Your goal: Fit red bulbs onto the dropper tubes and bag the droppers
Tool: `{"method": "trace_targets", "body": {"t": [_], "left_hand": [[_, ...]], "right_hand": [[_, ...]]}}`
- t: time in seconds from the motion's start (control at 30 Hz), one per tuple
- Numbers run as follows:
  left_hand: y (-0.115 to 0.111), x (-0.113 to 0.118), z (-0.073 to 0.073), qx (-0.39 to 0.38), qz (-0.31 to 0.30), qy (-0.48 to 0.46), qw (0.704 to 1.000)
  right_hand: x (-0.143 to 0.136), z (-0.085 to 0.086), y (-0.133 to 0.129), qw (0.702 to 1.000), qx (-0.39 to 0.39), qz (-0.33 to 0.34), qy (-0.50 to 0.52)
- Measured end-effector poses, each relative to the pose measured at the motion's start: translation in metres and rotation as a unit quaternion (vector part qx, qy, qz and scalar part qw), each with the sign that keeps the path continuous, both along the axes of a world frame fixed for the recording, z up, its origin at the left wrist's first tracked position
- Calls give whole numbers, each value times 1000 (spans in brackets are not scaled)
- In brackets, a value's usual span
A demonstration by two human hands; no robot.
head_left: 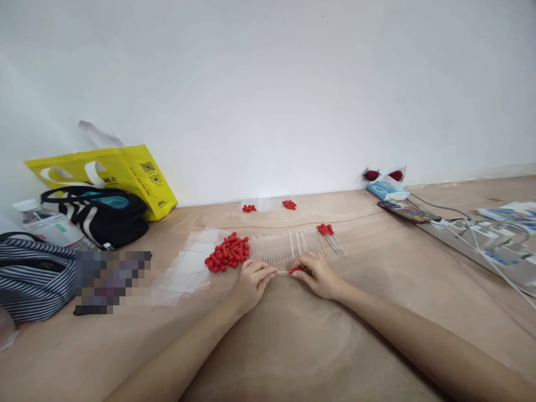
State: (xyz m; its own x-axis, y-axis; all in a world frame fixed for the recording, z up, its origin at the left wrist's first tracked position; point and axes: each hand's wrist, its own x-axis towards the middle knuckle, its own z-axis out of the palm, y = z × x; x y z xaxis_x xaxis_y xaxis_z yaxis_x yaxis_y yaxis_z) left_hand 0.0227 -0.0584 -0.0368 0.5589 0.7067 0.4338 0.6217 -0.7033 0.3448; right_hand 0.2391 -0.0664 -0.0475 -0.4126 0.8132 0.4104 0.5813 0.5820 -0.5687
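Between my hands lies a thin clear tube, level and just above the wooden table. My left hand pinches its left end. My right hand grips a red rubber bulb at the tube's right end. Behind my hands is a row of clear tubes side by side. Left of the row sits a pile of red bulbs. Several tubes with red bulbs on their tops lie at the row's right end.
Clear plastic bags lie left of the pile. Two small bags of red bulbs are by the wall. A yellow bag, a black bag and a striped pouch stand left. Right are a tissue pack and power strips with cables.
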Motion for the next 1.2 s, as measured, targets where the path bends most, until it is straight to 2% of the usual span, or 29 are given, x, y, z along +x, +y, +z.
{"method": "trace_targets", "body": {"t": [0.33,0.57,0.83,1.2], "left_hand": [[-1,1,1,-5,11,21,1000],[-2,3,-1,35,4,19,999],[-3,8,-4,86,-25,-11,996],[-3,9,-6,72,-32,-39,996]], "right_hand": [[2,0,-1,999,-16,36,13],[2,1,-1,999,-19,43,4],[0,0,-1,999,-28,20,5],[0,0,-2,996,-50,7,71]]}}
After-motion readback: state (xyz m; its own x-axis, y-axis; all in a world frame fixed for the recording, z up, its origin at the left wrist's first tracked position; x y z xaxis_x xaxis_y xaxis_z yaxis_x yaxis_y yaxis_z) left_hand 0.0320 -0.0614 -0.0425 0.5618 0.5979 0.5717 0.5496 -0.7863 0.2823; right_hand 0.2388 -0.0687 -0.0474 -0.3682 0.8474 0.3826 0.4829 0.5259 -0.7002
